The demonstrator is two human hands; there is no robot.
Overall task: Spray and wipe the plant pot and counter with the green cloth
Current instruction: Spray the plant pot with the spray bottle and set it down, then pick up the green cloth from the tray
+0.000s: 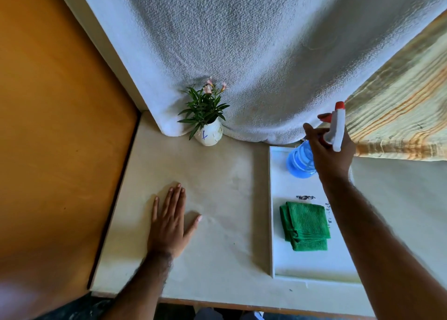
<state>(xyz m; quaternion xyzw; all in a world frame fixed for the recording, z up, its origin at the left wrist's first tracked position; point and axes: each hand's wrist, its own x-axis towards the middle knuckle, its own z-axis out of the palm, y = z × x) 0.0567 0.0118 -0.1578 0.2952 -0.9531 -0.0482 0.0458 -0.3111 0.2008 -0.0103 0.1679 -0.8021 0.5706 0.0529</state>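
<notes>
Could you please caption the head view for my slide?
Right hand grips the spray bottle above the tray; green cloth waits.

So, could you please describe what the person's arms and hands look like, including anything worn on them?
Both hands, left and right, are bare, with no gloves, rings or watch visible. Both forearms are bare and hairy; no sleeves show in the frame.

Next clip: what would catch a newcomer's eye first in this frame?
Probably the blue spray bottle with its red-and-white trigger head, held in the right hand over the far end of the white tray. Next, the green cloth folded on that tray, and the potted plant at the back against the white towel. The left hand lies flat on the counter.
</notes>
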